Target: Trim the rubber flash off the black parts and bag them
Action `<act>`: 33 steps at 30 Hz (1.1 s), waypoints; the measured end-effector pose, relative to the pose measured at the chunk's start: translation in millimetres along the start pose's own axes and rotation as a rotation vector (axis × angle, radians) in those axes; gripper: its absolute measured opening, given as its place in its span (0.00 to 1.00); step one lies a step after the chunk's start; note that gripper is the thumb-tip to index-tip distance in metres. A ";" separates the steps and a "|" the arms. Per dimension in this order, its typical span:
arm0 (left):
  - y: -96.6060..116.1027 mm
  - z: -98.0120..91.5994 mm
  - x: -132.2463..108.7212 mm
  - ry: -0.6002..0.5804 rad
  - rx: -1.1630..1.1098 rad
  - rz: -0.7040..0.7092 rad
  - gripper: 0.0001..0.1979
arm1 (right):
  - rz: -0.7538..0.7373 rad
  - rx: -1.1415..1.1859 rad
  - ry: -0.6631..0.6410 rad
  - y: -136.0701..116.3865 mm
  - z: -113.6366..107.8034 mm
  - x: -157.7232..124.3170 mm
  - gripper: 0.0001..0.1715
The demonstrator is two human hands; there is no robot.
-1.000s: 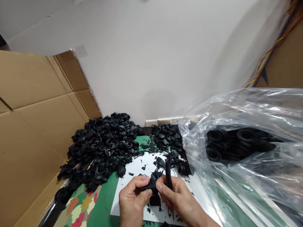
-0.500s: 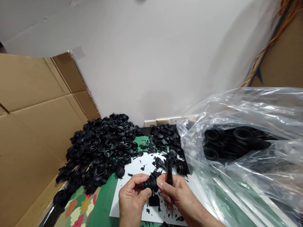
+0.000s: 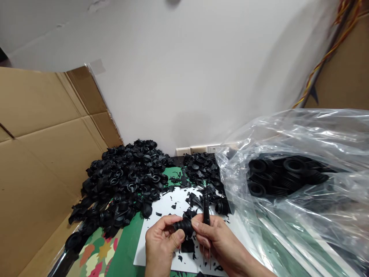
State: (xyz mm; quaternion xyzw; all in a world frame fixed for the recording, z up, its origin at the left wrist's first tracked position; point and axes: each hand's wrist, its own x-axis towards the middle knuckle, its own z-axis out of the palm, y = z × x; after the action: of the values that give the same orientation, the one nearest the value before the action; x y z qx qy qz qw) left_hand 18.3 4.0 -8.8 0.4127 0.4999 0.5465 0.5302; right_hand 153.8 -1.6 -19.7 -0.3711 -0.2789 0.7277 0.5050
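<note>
My left hand (image 3: pixel 163 240) is closed on a black ribbed rubber bellows (image 3: pixel 183 227), thumb in front and fingers behind. My right hand (image 3: pixel 215 232) pinches the bellows' right end between thumb and index finger. Tucked into that same hand are black tweezers (image 3: pixel 206 209); their thin tips point down below the fingers. Under both hands lies a white sheet (image 3: pixel 161 227) strewn with black rubber scraps. A dark square block (image 3: pixel 188 246) shows just beneath the bellows. The bellows' far side is hidden by my fingers.
A large heap of black bellows (image 3: pixel 123 181) stands at the left, beside a cardboard panel (image 3: pixel 43 146). Black scraps (image 3: pixel 201 165) are piled at the back. On the right, a clear plastic bag (image 3: pixel 239 173) holds more bellows (image 3: pixel 288 173). Wall sockets (image 3: pixel 198 150) sit behind.
The bellows has turned slightly between my fingers, and its ribs show more squarely. Both hands stay nearly in place, and the tweezers remain in my right hand.
</note>
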 end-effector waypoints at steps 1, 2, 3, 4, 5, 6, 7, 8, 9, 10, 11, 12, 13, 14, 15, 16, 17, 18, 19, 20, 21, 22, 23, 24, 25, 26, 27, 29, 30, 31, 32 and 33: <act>0.5 0.1 -0.2 0.006 -0.004 0.012 0.14 | 0.000 -0.005 -0.001 -0.3 0.3 -0.2 0.22; 1.2 0.4 -0.4 0.014 -0.007 0.029 0.14 | 0.000 -0.013 0.000 -0.7 0.6 -0.6 0.23; 2.1 0.7 -0.6 0.020 -0.010 0.048 0.13 | 0.000 -0.021 0.000 -1.1 0.9 -0.9 0.23; 3.0 1.1 -0.8 0.024 -0.012 0.067 0.13 | 0.000 -0.031 0.001 -1.5 1.2 -1.3 0.23; 3.8 1.4 -1.0 0.023 -0.010 0.087 0.12 | 0.000 -0.038 0.000 -1.7 1.4 -1.7 0.24; 4.5 1.7 -1.2 0.020 -0.007 0.108 0.11 | -0.003 -0.047 -0.003 -1.7 1.4 -1.9 0.24; 5.0 1.9 -1.3 0.016 -0.004 0.128 0.11 | -0.008 -0.056 -0.006 -1.5 1.3 -1.9 0.24; 5.1 2.0 -1.4 0.015 -0.001 0.144 0.10 | -0.011 -0.065 -0.009 -1.1 1.0 -1.8 0.24; 5.0 1.9 -1.5 0.018 0.003 0.155 0.10 | -0.014 -0.074 -0.010 -0.7 0.7 -1.5 0.24; 4.6 1.8 -1.5 0.022 0.006 0.162 0.09 | -0.015 -0.081 -0.010 -0.2 0.3 -1.2 0.24; 3.9 1.5 -1.6 0.027 0.007 0.163 0.09 | -0.016 -0.088 -0.009 0.3 -0.1 -0.9 0.24; 3.1 1.2 -1.6 0.029 0.006 0.161 0.09 | -0.015 -0.092 -0.008 0.7 -0.4 -0.5 0.24; 2.2 0.6 -1.4 0.030 0.007 0.160 0.09 | -0.014 -0.095 -0.008 1.0 -0.7 -0.3 0.24; 1.3 -0.1 -1.2 0.029 0.007 0.162 0.09 | -0.013 -0.098 -0.009 1.3 -0.8 -0.1 0.25; 0.4 -0.9 -0.8 0.025 0.009 0.167 0.09 | -0.013 -0.101 -0.011 1.4 -0.8 -0.1 0.25; -0.5 -2.0 -0.2 0.020 0.012 0.175 0.09 | -0.013 -0.102 -0.012 1.4 -0.8 -0.1 0.24; -1.3 -3.2 0.5 0.009 0.018 0.184 0.09 | -0.011 -0.101 -0.013 1.5 -0.7 -0.1 0.24; -2.0 -4.5 1.3 -0.006 0.028 0.193 0.09 | -0.009 -0.100 -0.014 1.5 -0.6 -0.1 0.24; -2.6 -5.8 2.2 -0.021 0.039 0.200 0.10 | -0.007 -0.101 -0.015 1.5 -0.6 -0.1 0.24; -3.2 -7.1 3.0 -0.034 0.050 0.203 0.10 | -0.005 -0.103 -0.015 1.6 -0.7 -0.1 0.25; -3.8 -8.1 3.7 -0.042 0.060 0.202 0.11 | -0.002 -0.107 -0.014 1.8 -0.8 0.0 0.25; -4.3 -9.0 4.2 -0.045 0.068 0.201 0.11 | 0.001 -0.112 -0.013 2.0 -0.9 0.1 0.25; -4.8 -9.7 4.6 -0.045 0.073 0.200 0.11 | 0.003 -0.117 -0.010 2.2 -1.2 0.2 0.25; -5.4 -10.1 4.9 -0.043 0.075 0.201 0.11 | 0.003 -0.122 -0.008 2.5 -1.4 0.4 0.25; -6.0 -10.4 5.0 -0.045 0.077 0.204 0.11 | 0.003 -0.126 -0.007 2.8 -1.7 0.5 0.25; -6.6 -10.6 5.2 -0.048 0.077 0.209 0.11 | 0.002 -0.129 -0.005 3.1 -1.9 0.7 0.25; -7.2 -10.7 5.3 -0.052 0.077 0.215 0.12 | 0.000 -0.132 -0.004 3.3 -2.0 0.8 0.25; -8.2 -11.0 5.6 -0.059 0.074 0.222 0.11 | -0.001 -0.133 -0.002 3.7 -2.1 1.0 0.25; -8.6 -11.3 5.8 -0.063 0.072 0.224 0.11 | -0.001 -0.131 -0.001 3.8 -2.0 1.0 0.25; -8.8 -11.6 6.1 -0.065 0.072 0.225 0.12 | -0.001 -0.130 -0.002 3.7 -1.9 1.0 0.25; -8.8 -11.9 6.3 -0.068 0.073 0.225 0.12 | -0.002 -0.130 -0.003 3.6 -1.8 0.9 0.25; -8.7 -12.2 6.4 -0.071 0.077 0.225 0.12 | -0.003 -0.129 -0.003 3.4 -1.6 0.7 0.25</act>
State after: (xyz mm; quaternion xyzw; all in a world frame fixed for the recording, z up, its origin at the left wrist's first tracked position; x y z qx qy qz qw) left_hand 7.2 8.5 -19.8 0.5054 0.4520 0.5681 0.4665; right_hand 153.1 -2.0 -23.5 -0.4013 -0.3265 0.7081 0.4805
